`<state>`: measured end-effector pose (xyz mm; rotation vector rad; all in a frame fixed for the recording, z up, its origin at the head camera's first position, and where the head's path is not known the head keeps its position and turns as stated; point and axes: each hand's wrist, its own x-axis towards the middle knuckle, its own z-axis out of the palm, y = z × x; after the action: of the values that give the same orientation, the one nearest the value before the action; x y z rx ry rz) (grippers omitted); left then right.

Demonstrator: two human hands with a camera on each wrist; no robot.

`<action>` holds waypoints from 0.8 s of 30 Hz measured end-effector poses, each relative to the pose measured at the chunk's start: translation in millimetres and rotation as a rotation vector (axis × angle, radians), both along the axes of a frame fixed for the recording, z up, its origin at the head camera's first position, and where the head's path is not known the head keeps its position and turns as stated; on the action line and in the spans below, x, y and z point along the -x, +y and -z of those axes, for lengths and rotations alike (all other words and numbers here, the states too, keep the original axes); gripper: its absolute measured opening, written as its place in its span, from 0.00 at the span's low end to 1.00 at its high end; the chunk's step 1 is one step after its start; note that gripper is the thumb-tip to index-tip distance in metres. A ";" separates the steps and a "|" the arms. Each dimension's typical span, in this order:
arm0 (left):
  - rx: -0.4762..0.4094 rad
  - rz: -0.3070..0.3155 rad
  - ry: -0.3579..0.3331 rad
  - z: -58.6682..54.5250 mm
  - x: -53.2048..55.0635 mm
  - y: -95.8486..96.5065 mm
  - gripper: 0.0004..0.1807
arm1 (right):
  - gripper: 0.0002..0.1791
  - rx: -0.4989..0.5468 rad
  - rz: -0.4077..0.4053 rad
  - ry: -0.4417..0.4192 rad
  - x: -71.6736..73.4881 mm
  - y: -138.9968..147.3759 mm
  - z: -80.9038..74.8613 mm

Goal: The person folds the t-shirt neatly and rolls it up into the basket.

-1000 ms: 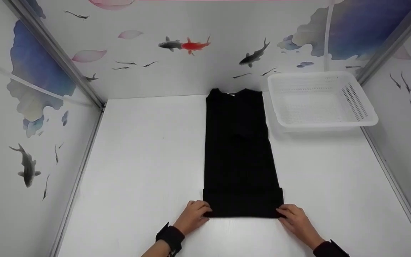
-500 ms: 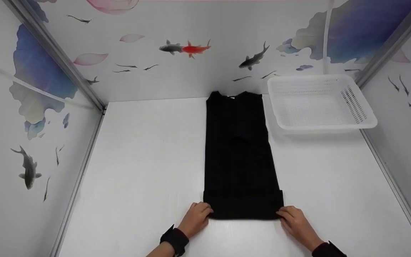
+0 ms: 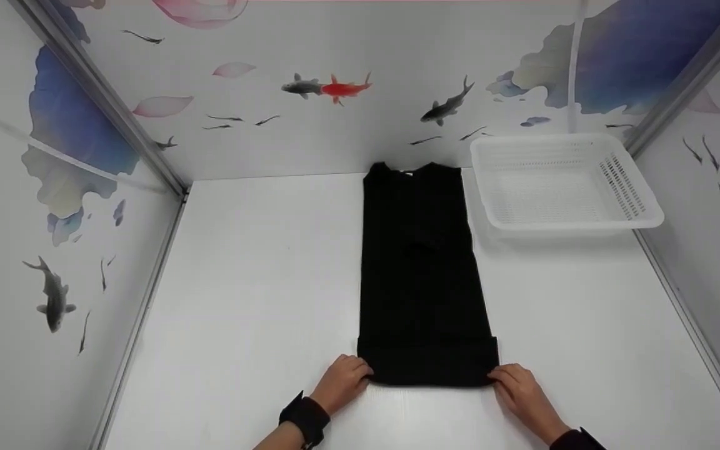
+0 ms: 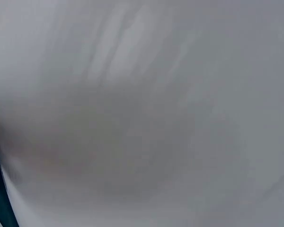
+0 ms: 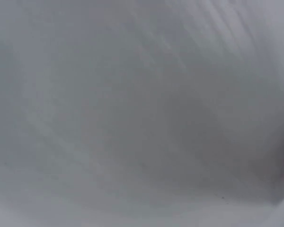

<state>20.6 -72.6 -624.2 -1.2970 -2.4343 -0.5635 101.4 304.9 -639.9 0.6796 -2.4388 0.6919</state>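
Note:
A black shirt (image 3: 421, 269) lies flat in a long narrow shape, its neckline at the far end by the back wall. Its near end is turned up into a wide folded band (image 3: 429, 362). At the band's near left corner my left hand (image 3: 342, 382) pinches the cloth. My right hand (image 3: 525, 394) pinches the near right corner in the same way. Black straps circle both wrists. Both wrist views show mostly blurred white surface, with neither hand's grip visible there.
A white perforated plastic basket (image 3: 560, 187) stands at the back right, close beside the shirt's far end. White walls printed with fish and petals, with metal corner posts (image 3: 100, 94), bound the white table (image 3: 260, 281) at the back and sides.
The head view has shifted slightly, so the whole scene sits a little lower. Both hands stay at the shirt's near corners; the left has moved very slightly. The shirt keeps its shape.

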 end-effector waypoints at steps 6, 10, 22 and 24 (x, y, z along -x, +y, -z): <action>0.016 0.026 -0.055 -13.9 6.8 -0.9 0.08 | 0.20 0.008 0.020 -0.016 1.6 0.0 -8.0; -0.022 0.040 -0.092 -26.4 16.0 -0.5 0.08 | 0.24 0.030 0.032 -0.013 9.3 0.6 -18.5; -0.174 -0.052 -0.283 -54.1 64.3 8.8 0.08 | 0.08 0.174 0.071 0.093 72.7 -0.9 -49.5; -0.178 -0.089 -0.319 -54.8 72.4 11.6 0.08 | 0.09 0.169 0.097 0.085 83.1 -0.6 -50.8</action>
<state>-51.8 -61.0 -569.4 -1.0903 -2.6030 -1.0040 18.4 304.4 -589.1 0.5097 -2.2882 0.8027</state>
